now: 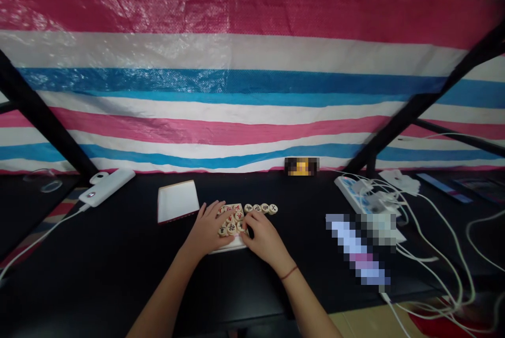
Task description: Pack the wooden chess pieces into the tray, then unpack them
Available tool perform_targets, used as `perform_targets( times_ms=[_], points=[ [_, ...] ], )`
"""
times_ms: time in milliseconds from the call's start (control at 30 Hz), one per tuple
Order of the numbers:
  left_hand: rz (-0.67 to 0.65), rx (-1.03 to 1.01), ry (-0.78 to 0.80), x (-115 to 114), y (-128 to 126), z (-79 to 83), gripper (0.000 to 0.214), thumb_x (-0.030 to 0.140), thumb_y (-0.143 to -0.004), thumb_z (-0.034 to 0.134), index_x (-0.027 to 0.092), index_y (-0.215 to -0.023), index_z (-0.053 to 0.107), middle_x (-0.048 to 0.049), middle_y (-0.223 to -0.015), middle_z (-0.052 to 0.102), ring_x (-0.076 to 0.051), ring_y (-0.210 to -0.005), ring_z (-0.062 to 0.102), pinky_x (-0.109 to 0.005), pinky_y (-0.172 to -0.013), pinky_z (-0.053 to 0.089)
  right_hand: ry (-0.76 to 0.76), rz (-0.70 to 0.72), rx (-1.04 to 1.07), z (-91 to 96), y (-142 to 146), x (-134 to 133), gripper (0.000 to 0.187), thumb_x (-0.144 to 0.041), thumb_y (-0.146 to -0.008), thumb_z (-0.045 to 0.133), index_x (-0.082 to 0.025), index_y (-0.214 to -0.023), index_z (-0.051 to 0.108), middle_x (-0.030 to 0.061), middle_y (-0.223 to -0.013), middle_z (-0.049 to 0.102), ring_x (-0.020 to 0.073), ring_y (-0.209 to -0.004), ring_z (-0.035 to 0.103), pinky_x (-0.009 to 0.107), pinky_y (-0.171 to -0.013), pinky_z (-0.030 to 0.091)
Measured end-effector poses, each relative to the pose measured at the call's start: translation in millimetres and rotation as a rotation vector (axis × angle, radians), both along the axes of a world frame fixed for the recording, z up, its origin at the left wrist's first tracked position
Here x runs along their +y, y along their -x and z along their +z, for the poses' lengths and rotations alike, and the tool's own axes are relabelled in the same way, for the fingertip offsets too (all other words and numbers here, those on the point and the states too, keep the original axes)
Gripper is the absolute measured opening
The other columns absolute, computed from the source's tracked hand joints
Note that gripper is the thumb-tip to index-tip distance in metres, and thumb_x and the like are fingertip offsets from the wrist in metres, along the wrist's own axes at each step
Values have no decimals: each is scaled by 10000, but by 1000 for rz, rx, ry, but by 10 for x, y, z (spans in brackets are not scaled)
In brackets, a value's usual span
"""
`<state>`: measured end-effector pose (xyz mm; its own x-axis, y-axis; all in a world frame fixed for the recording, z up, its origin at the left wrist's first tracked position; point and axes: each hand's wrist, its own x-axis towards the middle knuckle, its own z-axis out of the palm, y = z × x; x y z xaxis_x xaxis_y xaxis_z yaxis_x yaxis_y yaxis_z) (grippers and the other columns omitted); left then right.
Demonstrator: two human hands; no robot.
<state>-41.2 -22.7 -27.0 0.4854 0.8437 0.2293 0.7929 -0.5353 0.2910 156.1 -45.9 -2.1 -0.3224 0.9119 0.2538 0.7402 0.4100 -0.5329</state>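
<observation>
Sitting in a shallow white rectangular box (232,245), round cream discs with red and black characters (231,228) lie between both hands on the black bench (118,259). The left hand (205,228) spreads across the box's left side, its grip released; the right hand (260,233) curls at the right edge, and whether its grip holds a disc I cannot tell. Light, level fingertip pressure should settle discs without tipping neighbours, the left hand steadying the wall. Just beyond the right hand, four black-marked cream discs (265,208) form a row; leftward lies a white-lined, red-edged lid (178,201).
</observation>
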Motion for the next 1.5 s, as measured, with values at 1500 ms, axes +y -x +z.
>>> perform_targets(
  times_ms=[1500],
  points=[
    [-7, -407, -8, -544, 333, 103, 229, 164, -772, 615, 227, -992, 619, -52, -989, 681, -193, -946, 626, -358, -860, 530, 181, -46, 746, -120, 261, 219, 406, -412, -775, 655, -165, -1097, 677, -87, -506, 361, 86, -461, 329, 222, -473, 346]
  ],
)
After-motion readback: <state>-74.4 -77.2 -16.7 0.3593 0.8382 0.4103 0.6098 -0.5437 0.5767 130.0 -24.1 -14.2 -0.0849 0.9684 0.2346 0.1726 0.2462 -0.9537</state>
